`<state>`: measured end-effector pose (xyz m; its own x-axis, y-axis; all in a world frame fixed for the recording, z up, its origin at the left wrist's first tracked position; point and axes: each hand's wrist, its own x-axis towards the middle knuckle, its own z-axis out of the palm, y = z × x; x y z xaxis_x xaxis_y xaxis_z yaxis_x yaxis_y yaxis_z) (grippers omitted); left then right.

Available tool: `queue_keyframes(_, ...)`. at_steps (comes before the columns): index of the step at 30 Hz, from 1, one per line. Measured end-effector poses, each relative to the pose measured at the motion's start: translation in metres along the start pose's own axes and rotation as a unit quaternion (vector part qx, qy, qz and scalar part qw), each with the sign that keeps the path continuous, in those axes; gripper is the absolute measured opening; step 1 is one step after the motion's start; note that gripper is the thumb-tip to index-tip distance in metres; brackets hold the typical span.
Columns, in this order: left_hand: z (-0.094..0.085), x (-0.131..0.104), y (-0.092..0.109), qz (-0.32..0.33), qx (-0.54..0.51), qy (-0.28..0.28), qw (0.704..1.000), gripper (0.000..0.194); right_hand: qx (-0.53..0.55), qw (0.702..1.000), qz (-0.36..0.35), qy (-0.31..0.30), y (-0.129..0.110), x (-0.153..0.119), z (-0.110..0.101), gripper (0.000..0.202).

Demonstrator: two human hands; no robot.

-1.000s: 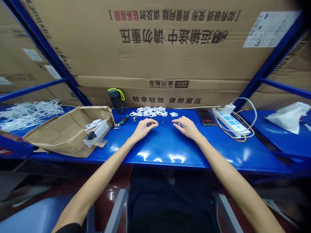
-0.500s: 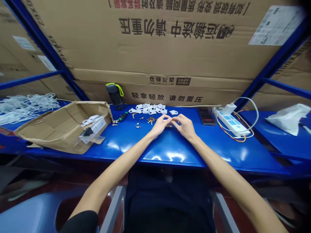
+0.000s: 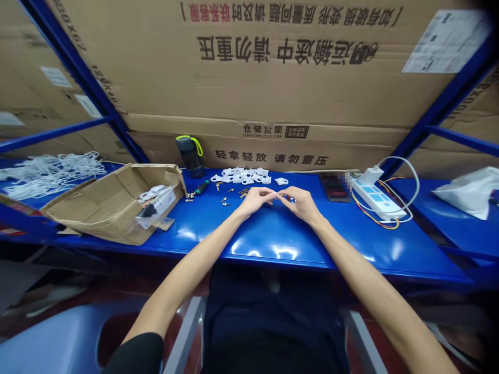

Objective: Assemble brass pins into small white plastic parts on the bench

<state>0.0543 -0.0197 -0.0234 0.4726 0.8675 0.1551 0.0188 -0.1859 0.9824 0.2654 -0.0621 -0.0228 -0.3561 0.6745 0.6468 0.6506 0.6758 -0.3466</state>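
Note:
My left hand (image 3: 257, 201) and my right hand (image 3: 299, 202) meet fingertip to fingertip above the blue table (image 3: 273, 234). Both are pinched around something too small to make out. Just behind them lies a pile of white plastic pieces (image 3: 237, 176), with one more white piece (image 3: 281, 181) to its right. Small brass parts (image 3: 244, 192) are partly hidden behind my left hand. Tiny metal pieces (image 3: 225, 201) rest to the left of it, and a green-handled screwdriver (image 3: 201, 187) lies farther left.
An open cardboard box (image 3: 113, 208) holds white pieces and a plastic bag. Behind it stand a dark bottle (image 3: 190, 156) and a heap of white cords (image 3: 50, 171). At the right are a dark box (image 3: 334, 187), a power strip (image 3: 378, 200) and a white bag (image 3: 468, 192).
The view has shifted slightly, so things sit a little farther right. My fingertips have drawn closer together, and the brass parts behind my left hand are more covered.

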Motion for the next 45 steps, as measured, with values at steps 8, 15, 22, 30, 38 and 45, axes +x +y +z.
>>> queue_keyframes(8, -0.024, -0.005, 0.000, 0.006, 0.101, -0.005, 0.995, 0.039, -0.004, 1.000, -0.007, -0.016, -0.001, 0.000, 0.006, 0.025)
queue_keyframes(15, -0.089, -0.028, 0.006, 0.061, 0.288, 0.124, 0.948, 0.030, -0.076, 0.996, 0.052, -0.019, 0.024, -0.008, -0.027, 0.021)
queue_keyframes(22, -0.117, -0.041, 0.002, 0.121, 0.448, 0.093, 0.881, 0.029, -0.137, 0.983, 0.064, -0.105, 0.037, -0.012, -0.036, 0.027)
queue_keyframes(30, -0.141, -0.092, 0.013, 0.086, 0.551, 0.085, 0.826, 0.035, -0.122, 0.986, 0.070, -0.090, 0.030, -0.009, -0.029, 0.030)
queue_keyframes(38, -0.117, -0.088, 0.013, 0.097, 0.602, 0.026, 0.792, 0.033, -0.096, 0.991, 0.052, -0.076, 0.024, -0.009, -0.020, 0.029)
queue_keyframes(45, -0.046, -0.049, 0.011, 0.114, 0.484, -0.029, 0.867, 0.024, -0.043, 0.990, -0.027, -0.128, -0.008, -0.004, 0.001, 0.036)
